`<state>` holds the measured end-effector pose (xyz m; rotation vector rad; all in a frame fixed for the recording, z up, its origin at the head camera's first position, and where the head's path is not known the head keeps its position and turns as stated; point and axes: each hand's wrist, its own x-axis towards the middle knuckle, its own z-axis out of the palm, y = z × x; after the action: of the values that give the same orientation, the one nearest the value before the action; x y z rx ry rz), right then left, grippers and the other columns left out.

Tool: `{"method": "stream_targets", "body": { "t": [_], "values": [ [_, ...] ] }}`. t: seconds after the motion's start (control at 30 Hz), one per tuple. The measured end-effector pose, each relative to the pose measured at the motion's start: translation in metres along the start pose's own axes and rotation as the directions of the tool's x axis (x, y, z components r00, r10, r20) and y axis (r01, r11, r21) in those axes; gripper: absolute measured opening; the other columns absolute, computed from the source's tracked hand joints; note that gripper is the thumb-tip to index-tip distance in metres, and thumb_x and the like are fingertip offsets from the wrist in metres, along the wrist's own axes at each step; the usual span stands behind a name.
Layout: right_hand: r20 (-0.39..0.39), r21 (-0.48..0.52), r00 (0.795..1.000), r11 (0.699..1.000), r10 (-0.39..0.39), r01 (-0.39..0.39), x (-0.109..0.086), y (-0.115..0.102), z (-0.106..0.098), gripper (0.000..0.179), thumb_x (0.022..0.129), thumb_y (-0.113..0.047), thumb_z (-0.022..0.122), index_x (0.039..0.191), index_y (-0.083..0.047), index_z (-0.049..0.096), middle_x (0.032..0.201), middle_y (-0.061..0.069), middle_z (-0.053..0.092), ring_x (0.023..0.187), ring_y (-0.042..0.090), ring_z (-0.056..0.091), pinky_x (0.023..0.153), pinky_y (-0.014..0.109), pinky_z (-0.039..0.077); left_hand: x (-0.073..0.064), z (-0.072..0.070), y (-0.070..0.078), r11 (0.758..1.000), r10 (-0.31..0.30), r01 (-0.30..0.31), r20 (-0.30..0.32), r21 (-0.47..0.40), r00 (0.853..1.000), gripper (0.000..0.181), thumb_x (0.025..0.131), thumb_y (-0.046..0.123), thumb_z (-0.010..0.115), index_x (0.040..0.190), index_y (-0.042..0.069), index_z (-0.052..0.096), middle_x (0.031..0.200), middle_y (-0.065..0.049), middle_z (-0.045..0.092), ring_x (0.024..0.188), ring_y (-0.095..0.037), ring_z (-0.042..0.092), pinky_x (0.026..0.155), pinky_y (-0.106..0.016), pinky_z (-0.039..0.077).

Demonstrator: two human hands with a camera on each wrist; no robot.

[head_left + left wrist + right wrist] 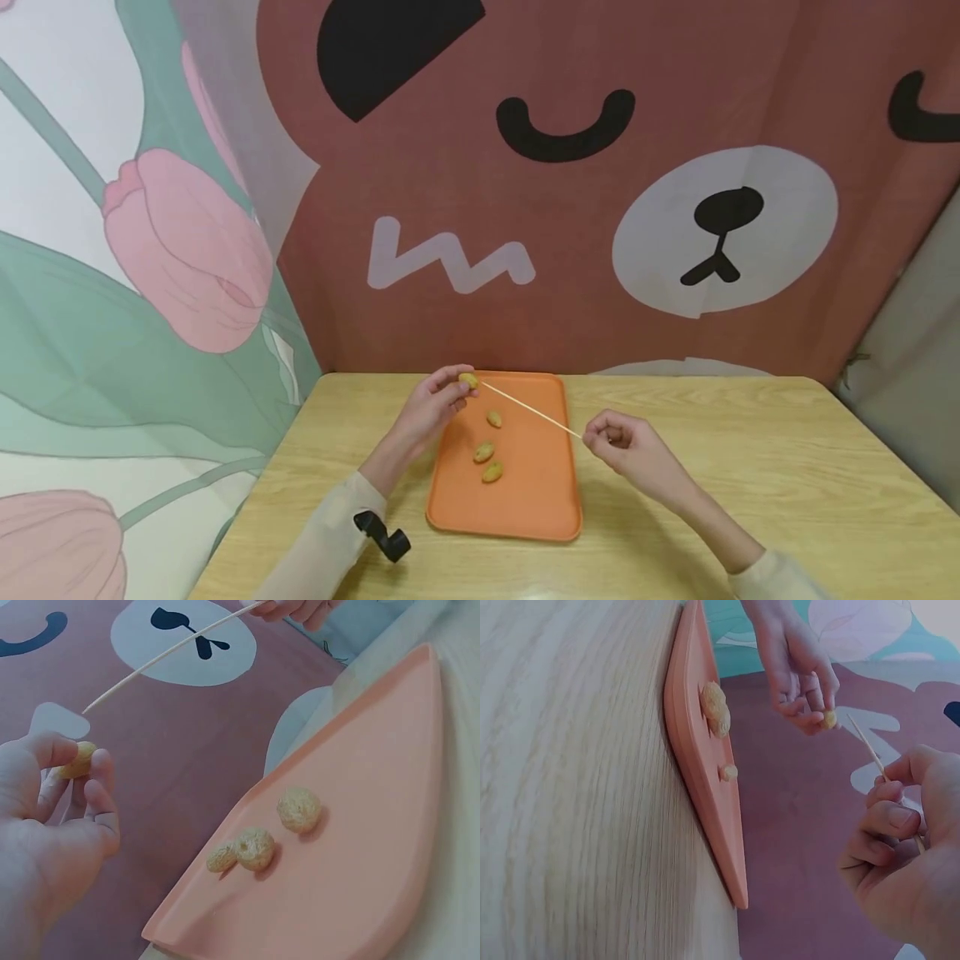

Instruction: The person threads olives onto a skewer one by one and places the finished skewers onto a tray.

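Note:
Over the far end of an orange tray point(532, 500), my left hand point(438, 408) pinches a small, wrinkled, yellow-brown oval piece point(78, 760) between thumb and fingers. My right hand point(637, 454), off the tray's right side, grips a thin wooden skewer point(532, 410) near its rear end, with curled fingers around it in the right wrist view. The skewer slants toward the left hand. Its pointed tip stands a short gap from the held piece in both wrist views. Three similar pieces point(483, 452) lie on the tray below the hands.
The tray lies on a light wood table point(712, 500) that meets a reddish-brown curtain point(570, 333) with a bear print at its far edge. A flower-print curtain point(187, 400) hangs along the left. A black strap piece point(382, 537) sticks out from the left sleeve.

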<state>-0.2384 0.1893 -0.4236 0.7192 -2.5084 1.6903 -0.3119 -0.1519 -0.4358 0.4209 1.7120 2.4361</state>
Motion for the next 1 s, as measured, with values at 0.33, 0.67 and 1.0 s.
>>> {"method": "stream_targets", "body": {
  "t": [0.33,0.67,1.0],
  "values": [
    [-0.010,-0.002,0.998,0.998,-0.070,0.070,-0.002,-0.010,0.007,0.006,0.102,-0.012,0.066,0.097,-0.013,0.068,0.076,0.008,0.059,0.058,0.009,0.044,0.050,0.029,0.039,0.000,0.007,0.003,0.986,0.027,-0.025,0.015,-0.165,1.000,0.037,0.104,0.003,0.057,0.140,-0.007,0.053,0.134,-0.022,0.058,0.101,-0.021,0.062,0.081,-0.025,0.049],
    [0.003,-0.003,1.000,1.000,-0.013,0.013,-0.005,-0.013,0.007,0.010,0.102,-0.019,0.067,0.098,-0.010,0.068,0.073,0.005,0.056,0.057,0.010,0.043,0.049,0.029,0.039,-0.003,0.014,0.001,0.990,0.058,-0.051,0.054,-0.130,0.997,0.042,0.106,0.011,0.056,0.146,0.000,0.053,0.138,-0.029,0.051,0.102,-0.020,0.062,0.086,-0.026,0.051],
    [0.024,0.028,1.000,1.000,-0.002,0.001,-0.009,-0.018,0.015,0.012,0.102,-0.020,0.067,0.097,-0.009,0.066,0.071,0.007,0.055,0.056,0.008,0.041,0.049,0.028,0.038,-0.006,0.017,-0.001,0.991,0.127,-0.124,0.053,-0.047,0.991,0.032,0.103,0.006,0.058,0.132,-0.009,0.062,0.117,-0.016,0.065,0.095,-0.019,0.065,0.093,-0.034,0.053]
  ]
}}
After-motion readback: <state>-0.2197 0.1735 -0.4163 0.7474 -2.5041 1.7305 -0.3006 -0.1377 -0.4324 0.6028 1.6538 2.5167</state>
